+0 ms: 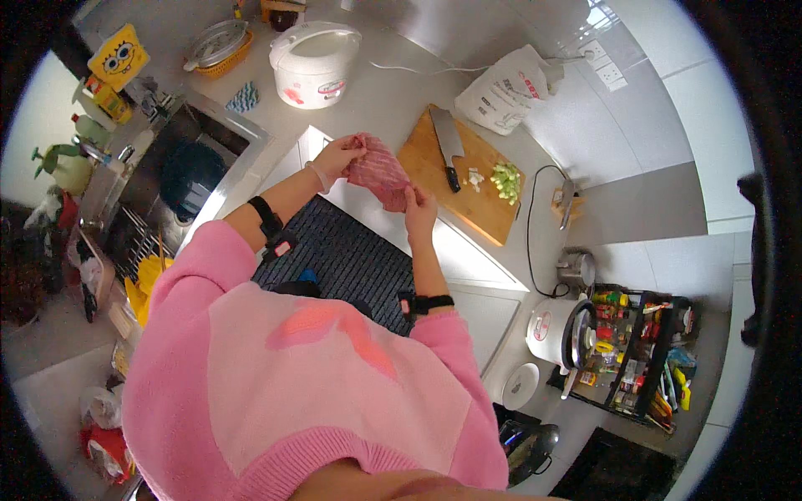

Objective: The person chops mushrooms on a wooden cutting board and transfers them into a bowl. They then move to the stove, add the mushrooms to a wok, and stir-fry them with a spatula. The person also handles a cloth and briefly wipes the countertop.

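Observation:
Between my hands a pink, lightly striped dishcloth (378,174) hangs spread in front of the counter's front edge. My left hand (338,157) pinches its upper left corner. The fingers of my right hand (420,213) are closed on its lower right edge. Just beyond my right hand lies a wooden cutting board (480,200). On the board are a kitchen knife (446,138) with a black handle, a few chopped white pieces (475,179) and a heap of chopped green vegetable (505,182).
A white rice cooker (313,71) and a white plastic bag (505,92) stand at the back. To the left is a sink with a dark basin (194,179). A white electric pot (555,332), a plate (521,386) and a black condiment rack (639,351) are at right. A dark mat (351,259) covers the floor.

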`<state>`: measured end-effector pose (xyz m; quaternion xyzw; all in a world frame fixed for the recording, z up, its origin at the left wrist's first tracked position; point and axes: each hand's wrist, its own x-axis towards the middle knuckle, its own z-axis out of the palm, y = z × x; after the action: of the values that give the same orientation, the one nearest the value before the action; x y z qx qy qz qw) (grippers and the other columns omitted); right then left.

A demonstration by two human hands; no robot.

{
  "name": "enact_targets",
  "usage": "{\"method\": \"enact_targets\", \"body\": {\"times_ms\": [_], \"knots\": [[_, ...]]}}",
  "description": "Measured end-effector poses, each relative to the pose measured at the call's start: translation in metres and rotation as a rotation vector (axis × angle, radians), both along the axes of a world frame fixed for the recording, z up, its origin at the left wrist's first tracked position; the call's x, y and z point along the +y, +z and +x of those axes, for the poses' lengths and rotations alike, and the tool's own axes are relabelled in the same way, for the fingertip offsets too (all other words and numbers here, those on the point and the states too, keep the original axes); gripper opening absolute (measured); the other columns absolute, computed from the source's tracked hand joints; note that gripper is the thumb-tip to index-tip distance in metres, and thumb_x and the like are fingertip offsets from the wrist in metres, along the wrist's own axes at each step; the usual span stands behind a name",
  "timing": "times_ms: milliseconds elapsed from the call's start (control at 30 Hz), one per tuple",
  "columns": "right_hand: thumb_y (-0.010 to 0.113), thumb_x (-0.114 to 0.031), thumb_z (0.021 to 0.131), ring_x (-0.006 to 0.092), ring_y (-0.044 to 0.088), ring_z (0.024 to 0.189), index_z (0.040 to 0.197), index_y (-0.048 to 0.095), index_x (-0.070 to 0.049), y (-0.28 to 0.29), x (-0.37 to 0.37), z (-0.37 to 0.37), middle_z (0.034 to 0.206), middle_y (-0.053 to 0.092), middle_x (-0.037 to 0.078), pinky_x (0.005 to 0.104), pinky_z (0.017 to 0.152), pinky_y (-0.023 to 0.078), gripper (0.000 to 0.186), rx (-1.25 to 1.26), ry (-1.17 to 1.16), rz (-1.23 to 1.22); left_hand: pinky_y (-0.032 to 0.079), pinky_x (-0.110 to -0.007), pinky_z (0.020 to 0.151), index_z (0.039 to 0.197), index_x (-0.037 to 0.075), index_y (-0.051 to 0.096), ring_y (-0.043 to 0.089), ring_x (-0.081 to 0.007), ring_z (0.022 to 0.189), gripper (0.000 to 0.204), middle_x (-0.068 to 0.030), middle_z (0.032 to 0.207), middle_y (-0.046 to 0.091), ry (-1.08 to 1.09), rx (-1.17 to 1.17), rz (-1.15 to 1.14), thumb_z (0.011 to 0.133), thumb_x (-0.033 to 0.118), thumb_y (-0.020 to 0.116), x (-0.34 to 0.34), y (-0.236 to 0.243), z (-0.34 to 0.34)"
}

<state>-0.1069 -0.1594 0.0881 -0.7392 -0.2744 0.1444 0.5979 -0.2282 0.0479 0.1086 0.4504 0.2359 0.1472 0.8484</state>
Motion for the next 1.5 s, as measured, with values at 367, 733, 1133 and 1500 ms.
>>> {"method": "enact_targets", "body": {"times_ms": [367,733,1133,1500], "knots": [[0.057,-0.015,0.088,0.0426,0.045,0.116,0.126,0.053,-0.002,-0.022,0.185,0.114,0.128,0.048,0.027,0.0500,0.097,0.038,0.041,-0.718,0.147,-0.321,0.027,-0.046,0.110,0.142,0.008,0.033,0.029,-0.0405,0.134,0.059,-0.0221,0.145,0.032,0.190,0.282,1.451,0.087,0.012,0.053,0.089,-0.086,0.085],[0.049,-0.026,0.092,0.0441,0.012,0.141,0.144,0.036,-0.012,-0.095,0.289,0.199,0.151,0.024,0.021,0.0594,0.113,0.007,0.056,-1.017,0.757,-0.987,0.001,-0.058,0.113,0.149,0.016,0.024,0.006,-0.0353,0.144,0.065,-0.0104,0.156,0.015,-0.259,0.899,1.517,0.091,0.037,0.046,0.135,-0.142,0.197],[0.064,-0.038,0.081,0.0454,0.022,0.136,0.143,0.034,-0.013,-0.127,0.381,0.293,0.150,0.024,0.022,0.0557,0.111,0.018,0.073,-0.702,0.514,-0.856,0.005,-0.058,0.114,0.146,0.017,0.033,0.017,-0.0307,0.142,0.057,-0.0079,0.152,0.028,-0.150,0.993,1.317,0.092,0.028,0.047,0.214,-0.129,0.305],[0.058,-0.013,0.082,0.0395,0.047,0.115,0.124,0.054,-0.005,-0.082,0.291,0.182,0.124,0.051,0.022,0.0482,0.094,0.040,0.044,-0.834,0.776,-0.338,0.035,-0.039,0.107,0.132,0.005,0.049,0.039,-0.0317,0.131,0.045,-0.0131,0.138,0.044,-0.264,0.830,1.496,0.089,0.019,0.049,0.137,-0.122,0.175]]}}
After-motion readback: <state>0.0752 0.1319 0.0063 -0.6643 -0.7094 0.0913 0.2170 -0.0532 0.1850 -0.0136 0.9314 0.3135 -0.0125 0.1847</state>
